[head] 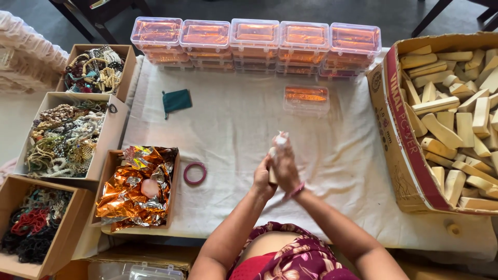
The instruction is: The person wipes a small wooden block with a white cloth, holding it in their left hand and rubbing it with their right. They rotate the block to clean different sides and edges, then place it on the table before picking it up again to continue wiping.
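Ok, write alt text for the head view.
Both hands, left hand and right hand, hold a small wooden block wrapped partly in white over a white cloth. Boxes of beads sit left, a carton of wooden blocks right.

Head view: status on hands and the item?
Left hand and right hand both clasp a wooden block with white wrap on top, above the cloth. Pink bangle lies apart.

Soft, even daylight fills the scene; the white cloth (pixel 233 129) reads bright without harsh shadows. Behind it, the clear box lids (pixel 254 33) catch glare. Left of it, orange foil (pixel 129 192) glints. Edges bow slightly; moving hands (pixel 277 166) blur
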